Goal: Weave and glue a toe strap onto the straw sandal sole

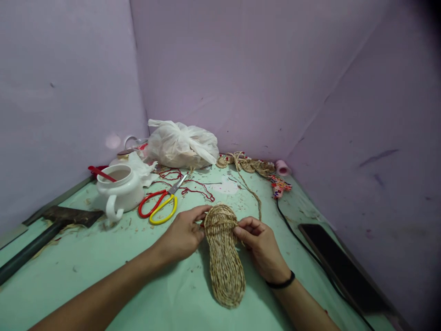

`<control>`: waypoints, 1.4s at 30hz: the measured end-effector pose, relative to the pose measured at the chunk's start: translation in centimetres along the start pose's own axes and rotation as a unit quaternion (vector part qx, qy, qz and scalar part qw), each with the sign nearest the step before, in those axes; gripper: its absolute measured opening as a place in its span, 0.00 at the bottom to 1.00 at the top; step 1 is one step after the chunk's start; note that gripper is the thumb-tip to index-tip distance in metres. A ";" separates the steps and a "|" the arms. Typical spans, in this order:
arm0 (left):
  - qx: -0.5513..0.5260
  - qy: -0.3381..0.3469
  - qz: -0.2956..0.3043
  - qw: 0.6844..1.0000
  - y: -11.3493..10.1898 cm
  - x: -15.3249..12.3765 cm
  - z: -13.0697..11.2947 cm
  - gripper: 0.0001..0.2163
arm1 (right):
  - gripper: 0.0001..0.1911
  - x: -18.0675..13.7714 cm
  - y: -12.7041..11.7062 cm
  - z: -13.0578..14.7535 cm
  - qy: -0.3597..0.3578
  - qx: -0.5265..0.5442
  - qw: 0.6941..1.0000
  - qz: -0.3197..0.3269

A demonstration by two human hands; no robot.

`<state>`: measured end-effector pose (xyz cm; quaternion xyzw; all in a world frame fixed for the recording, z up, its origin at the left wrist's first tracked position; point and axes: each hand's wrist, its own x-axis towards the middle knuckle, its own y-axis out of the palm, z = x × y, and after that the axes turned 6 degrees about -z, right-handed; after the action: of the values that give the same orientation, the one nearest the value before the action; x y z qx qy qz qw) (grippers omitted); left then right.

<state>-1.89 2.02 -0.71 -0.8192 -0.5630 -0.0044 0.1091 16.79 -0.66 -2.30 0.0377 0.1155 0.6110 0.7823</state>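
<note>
A shoe sole of coiled straw cord (pixel 226 266) stands tilted above the table, its wider end away from me. Along its upper left edge my left hand (pixel 184 230) is closed, thumb and fingers gripping the rim. A strand of the braided straw cord (pixel 255 195) lies across the wide end. At the upper right edge, my right hand (pixel 260 246) pinches that strand against the sole. The cord's length trails from behind the right hand to the back of the table. A black band circles my right wrist.
Red-and-yellow-handled scissors (pixel 163 207), red thread (pixel 206 195) and a white pot (pixel 119 188) with a red stick lie left. A hammer (pixel 65 220) is far left. A plastic bag (pixel 182 145) and straw pieces (pixel 251 165) sit behind. Right are a phone (pixel 341 266) and black cable (pixel 303 248).
</note>
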 end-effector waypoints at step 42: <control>0.069 0.044 0.013 0.997 -0.5 -0.9 -0.7 0.14 | 0.16 0.0 -0.4 0.1 0.006 0.007 1.000 0.015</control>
<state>-2.59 1.29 -0.07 -0.8157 -0.5463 -0.0007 0.1901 17.14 -0.76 -2.29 0.0417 0.1240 0.6221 0.7719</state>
